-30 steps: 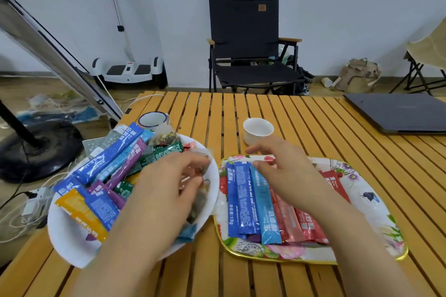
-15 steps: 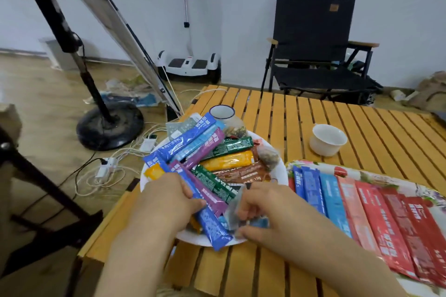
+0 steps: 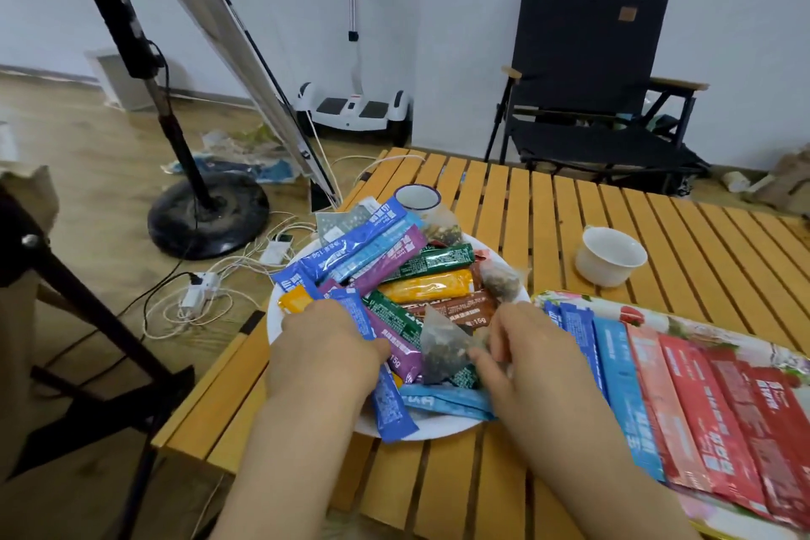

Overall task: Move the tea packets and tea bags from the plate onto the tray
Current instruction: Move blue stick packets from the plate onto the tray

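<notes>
A white plate (image 3: 275, 322) at the table's left corner is heaped with several tea packets in blue, purple, green, orange and brown, plus mesh tea bags. My left hand (image 3: 324, 353) lies on the plate's near left with its fingers curled over a dark blue packet (image 3: 391, 406) that sticks out over the rim. My right hand (image 3: 528, 357) pinches a pyramid tea bag (image 3: 442, 349) at the plate's near middle. To the right, the flowered tray (image 3: 570, 298) holds a row of blue and red packets (image 3: 683, 403).
A white cup (image 3: 610, 255) stands behind the tray and an enamel mug (image 3: 416, 197) behind the plate. The slatted wooden table (image 3: 548, 206) ends just left of the plate. On the floor are a fan base (image 3: 208, 217) and cables; a black chair (image 3: 587, 70) stands behind.
My right hand has left the tray and come over to the plate, where it now pinches a tea bag. My left hand has shifted onto the dark blue packet. The view swung left.
</notes>
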`<act>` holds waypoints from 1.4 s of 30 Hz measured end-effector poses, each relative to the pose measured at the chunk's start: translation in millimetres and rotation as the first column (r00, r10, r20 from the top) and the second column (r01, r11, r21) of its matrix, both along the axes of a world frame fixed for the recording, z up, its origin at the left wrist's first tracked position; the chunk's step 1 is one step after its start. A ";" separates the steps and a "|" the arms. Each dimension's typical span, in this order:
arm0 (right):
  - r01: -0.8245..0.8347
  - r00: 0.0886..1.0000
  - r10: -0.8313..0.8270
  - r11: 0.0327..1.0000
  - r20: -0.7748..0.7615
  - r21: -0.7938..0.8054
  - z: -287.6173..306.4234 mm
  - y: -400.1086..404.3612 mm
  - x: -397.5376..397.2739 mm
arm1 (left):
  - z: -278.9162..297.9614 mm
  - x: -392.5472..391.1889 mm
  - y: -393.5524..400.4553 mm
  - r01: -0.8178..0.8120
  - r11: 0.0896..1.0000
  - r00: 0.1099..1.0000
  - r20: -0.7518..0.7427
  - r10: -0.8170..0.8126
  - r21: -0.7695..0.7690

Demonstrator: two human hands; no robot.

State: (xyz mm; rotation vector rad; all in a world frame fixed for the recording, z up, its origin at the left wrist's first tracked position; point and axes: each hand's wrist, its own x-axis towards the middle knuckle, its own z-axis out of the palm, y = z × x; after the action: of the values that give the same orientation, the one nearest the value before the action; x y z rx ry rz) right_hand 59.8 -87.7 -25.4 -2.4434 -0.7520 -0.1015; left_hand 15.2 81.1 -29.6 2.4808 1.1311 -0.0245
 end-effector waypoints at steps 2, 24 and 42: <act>-0.096 0.989 0.088 0.993 -0.115 -0.070 4.0 -3.0 1.9 | 5.2 -1.5 -2.0 -0.003 0.999 0.999 0.041 0.005 -0.035; -0.160 0.936 0.214 0.966 -0.281 0.205 19.2 -26.0 16.5 | 15.3 5.9 24.6 -0.033 0.997 0.695 0.719 -0.028 0.071; 0.351 0.824 0.126 0.651 -0.552 0.673 15.2 -25.4 23.3 | -20.4 27.7 27.8 0.067 0.960 0.935 0.319 -0.156 0.271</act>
State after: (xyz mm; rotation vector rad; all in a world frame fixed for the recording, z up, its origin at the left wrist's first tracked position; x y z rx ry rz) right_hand 83.0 -113.1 -10.2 -1.5539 -0.1867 0.2158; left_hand 42.9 108.9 -50.0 2.6337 0.8904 0.5286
